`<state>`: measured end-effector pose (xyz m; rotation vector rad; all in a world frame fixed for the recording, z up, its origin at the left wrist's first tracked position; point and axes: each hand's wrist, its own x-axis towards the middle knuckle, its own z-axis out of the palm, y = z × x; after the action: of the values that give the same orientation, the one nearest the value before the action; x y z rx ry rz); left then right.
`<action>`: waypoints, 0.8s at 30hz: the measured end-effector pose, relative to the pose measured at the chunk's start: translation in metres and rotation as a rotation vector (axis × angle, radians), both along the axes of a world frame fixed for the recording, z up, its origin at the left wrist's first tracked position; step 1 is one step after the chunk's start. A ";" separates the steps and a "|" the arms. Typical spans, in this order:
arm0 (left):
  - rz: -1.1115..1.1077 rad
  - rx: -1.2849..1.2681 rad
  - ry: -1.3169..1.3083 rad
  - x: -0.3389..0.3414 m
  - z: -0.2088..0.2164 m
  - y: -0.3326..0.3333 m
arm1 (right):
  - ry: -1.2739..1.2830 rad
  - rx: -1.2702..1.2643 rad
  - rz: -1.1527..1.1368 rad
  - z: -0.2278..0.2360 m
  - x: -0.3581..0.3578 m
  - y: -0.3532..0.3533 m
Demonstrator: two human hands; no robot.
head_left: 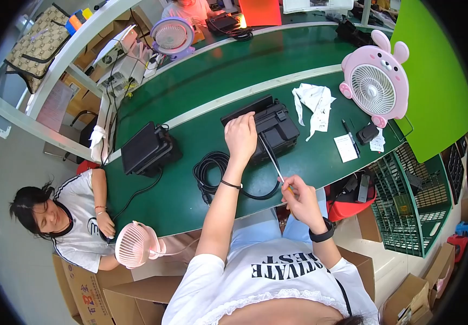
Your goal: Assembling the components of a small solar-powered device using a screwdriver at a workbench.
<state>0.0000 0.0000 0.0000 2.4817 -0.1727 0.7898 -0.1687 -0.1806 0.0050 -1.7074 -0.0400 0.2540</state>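
Green tabletop (201,138): we had room left of the black case (281,127), beyond the coiled cable (197,172).
White cloth (316,108): it lay in our way rightward.
Rabbit fan (374,86): it blocked us past that.

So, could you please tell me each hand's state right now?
Left hand: on the black device; grip unclear.
Right hand: closed, holding the screwdriver.

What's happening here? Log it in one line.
left hand: on black case | right hand: holding long-shafted tool, shaft over case | black cable: coiled beside case
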 end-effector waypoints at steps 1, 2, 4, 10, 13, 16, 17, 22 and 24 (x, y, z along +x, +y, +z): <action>-0.004 -0.004 -0.004 0.001 0.000 -0.001 | -0.149 -0.059 -0.022 -0.005 0.000 0.002; -0.008 -0.008 -0.008 0.001 0.000 -0.001 | -0.298 -0.118 -0.044 -0.008 -0.001 0.003; 0.005 -0.014 -0.009 0.001 -0.002 -0.002 | -0.413 -0.274 -0.043 0.002 -0.004 0.003; -0.008 -0.011 -0.016 0.000 0.000 -0.002 | -0.623 -0.497 -0.090 -0.002 -0.008 0.015; -0.015 -0.009 -0.018 -0.001 0.000 0.000 | -0.569 -0.417 -0.056 -0.002 -0.007 0.013; -0.017 -0.010 -0.026 -0.001 -0.001 0.002 | -0.532 -0.386 -0.026 0.005 -0.006 0.011; -0.017 -0.011 -0.034 -0.001 -0.002 0.002 | -0.534 -0.413 -0.022 0.007 -0.006 0.011; -0.016 -0.009 -0.018 -0.001 -0.001 0.001 | -0.649 -0.625 -0.067 0.007 -0.009 0.015; -0.010 -0.004 -0.011 -0.001 -0.002 0.003 | -0.670 -0.695 -0.074 0.006 -0.009 0.016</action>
<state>-0.0006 0.0028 -0.0022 2.4718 -0.1872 0.7989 -0.1781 -0.1644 0.0110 -2.4128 -0.4219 -0.4205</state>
